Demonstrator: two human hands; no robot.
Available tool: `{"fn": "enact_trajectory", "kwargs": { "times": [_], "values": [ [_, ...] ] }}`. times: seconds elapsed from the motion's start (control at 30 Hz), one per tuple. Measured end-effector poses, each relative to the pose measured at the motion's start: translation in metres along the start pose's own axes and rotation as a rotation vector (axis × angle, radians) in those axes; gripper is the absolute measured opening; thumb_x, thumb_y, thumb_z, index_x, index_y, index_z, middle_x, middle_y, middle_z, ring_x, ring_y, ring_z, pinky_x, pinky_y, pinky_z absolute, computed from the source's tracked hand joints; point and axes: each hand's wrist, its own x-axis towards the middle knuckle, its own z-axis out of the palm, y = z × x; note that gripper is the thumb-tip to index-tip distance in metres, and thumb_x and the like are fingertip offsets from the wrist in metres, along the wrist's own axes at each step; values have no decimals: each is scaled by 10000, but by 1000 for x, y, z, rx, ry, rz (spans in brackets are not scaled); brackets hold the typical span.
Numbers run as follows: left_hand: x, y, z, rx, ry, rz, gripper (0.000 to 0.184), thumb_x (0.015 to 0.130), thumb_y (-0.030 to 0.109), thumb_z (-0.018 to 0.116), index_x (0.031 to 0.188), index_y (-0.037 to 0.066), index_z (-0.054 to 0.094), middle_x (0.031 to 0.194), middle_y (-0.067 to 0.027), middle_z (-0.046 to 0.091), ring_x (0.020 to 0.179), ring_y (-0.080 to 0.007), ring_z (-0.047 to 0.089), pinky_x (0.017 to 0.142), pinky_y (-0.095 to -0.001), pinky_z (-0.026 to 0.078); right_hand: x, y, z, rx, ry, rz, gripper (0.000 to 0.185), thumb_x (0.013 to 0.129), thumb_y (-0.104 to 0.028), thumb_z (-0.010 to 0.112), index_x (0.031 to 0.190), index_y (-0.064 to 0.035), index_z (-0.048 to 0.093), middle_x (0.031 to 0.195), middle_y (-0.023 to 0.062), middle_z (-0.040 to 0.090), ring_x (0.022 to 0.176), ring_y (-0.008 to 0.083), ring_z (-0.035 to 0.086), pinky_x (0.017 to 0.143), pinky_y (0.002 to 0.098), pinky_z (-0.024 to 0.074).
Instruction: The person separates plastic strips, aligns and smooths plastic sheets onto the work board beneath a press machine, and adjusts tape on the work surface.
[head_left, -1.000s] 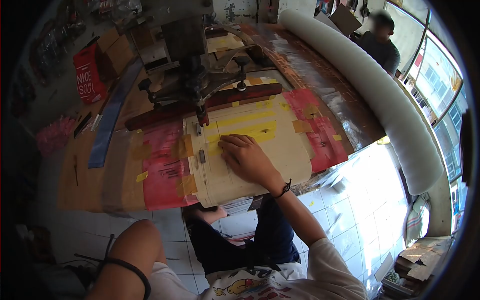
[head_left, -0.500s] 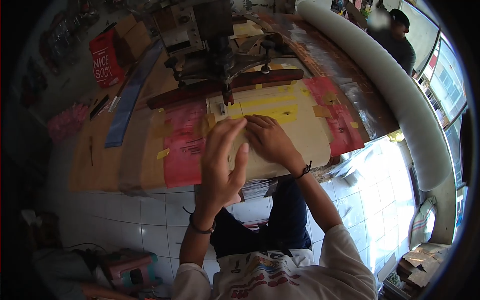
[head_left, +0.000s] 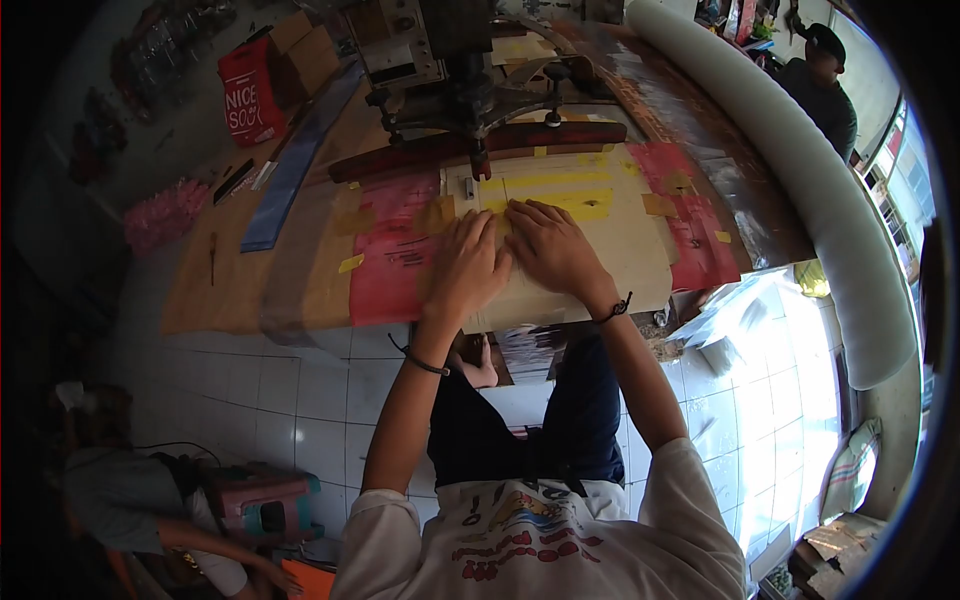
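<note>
Both of my hands rest on a beige sheet taped over the work table. My left hand lies on the sheet's left part, fingers stretched forward, beside a red strip. Close to its right, my right hand lies flat, its fingertips by the yellow tape stripes. Neither hand shows anything held. Just beyond the fingertips is the machine's head, with a dark red curved bar across it. A small metal piece sits on the sheet.
A blue strip, a red bag and pink material are at the left. A long white roll runs along the right. One person is at the upper right, another at the lower left near a stool.
My left hand has come up from my side and now lies on the sheet beside my right hand. The view has shifted, and the lower-left person shows more.
</note>
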Motion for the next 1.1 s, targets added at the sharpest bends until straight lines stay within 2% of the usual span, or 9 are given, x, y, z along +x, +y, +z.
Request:
{"fn": "enact_trajectory", "kwargs": {
  "times": [0.1,0.33,0.63,0.73,0.83,0.87,0.97,1.07,1.1],
  "values": [
    [-1,-2,5,-13,34,11,547,939,244,565,1368,-95,555,1468,-221,526,1420,-370,440,1231,-480,305,-1,-2,1,-16,12,40,454,1006,-325,560,1298,13,640,1400,190,626,1358,334,541,1176,473,363],
    [-5,-4,13,-98,71,-57,552,964,229,537,1403,-106,518,1497,-262,490,1441,-393,416,1213,-477,335,-2,-2,3,-70,-8,79,465,1018,-363,526,1294,-10,651,1409,173,630,1369,320,544,1194,519,342],
    [-3,1,8,-5,19,-80,545,966,208,552,1399,-118,499,1484,-269,486,1417,-415,434,1193,-465,364,-5,1,8,-8,84,86,419,998,-321,575,1257,-1,657,1369,177,650,1355,326,555,1182,510,360],
    [-3,6,4,-50,58,-84,495,968,169,554,1396,-77,511,1475,-257,482,1384,-427,459,1183,-469,366,-2,-1,4,-4,71,78,391,990,-311,592,1209,2,673,1354,180,656,1338,339,564,1166,506,375],
    [-4,20,0,-258,162,-257,481,961,167,580,1402,-19,529,1433,-258,497,1360,-436,478,1150,-477,393,-2,-2,-4,18,7,76,371,983,-310,605,1167,2,684,1348,183,659,1318,346,575,1148,501,391],
    [-7,11,7,-206,232,-197,413,952,168,597,1336,16,602,1360,-218,555,1298,-410,525,1096,-471,432,1,-1,-4,27,2,74,366,981,-311,609,1154,2,687,1348,183,660,1311,346,579,1143,498,396],
    [-9,12,-5,-81,149,-63,347,942,161,606,1247,9,667,1293,-168,612,1235,-370,558,1063,-458,449,0,-1,0,0,80,71,365,977,-314,622,1153,0,685,1302,186,677,1307,347,578,1130,494,404],
    [-9,10,-2,-100,193,-39,308,936,157,611,1188,3,699,1238,-136,646,1203,-345,568,1060,-451,441,2,-1,2,-23,260,9,336,977,-311,630,1110,-12,709,1159,175,724,1179,337,645,1046,478,457],
    [-7,9,-1,-85,198,-40,313,926,163,620,1177,-7,698,1236,-140,643,1205,-342,563,1060,-461,436,3,-3,-5,29,205,42,321,978,-305,631,1092,-18,719,1112,169,730,1123,335,657,1011,473,469]
  ]
}}
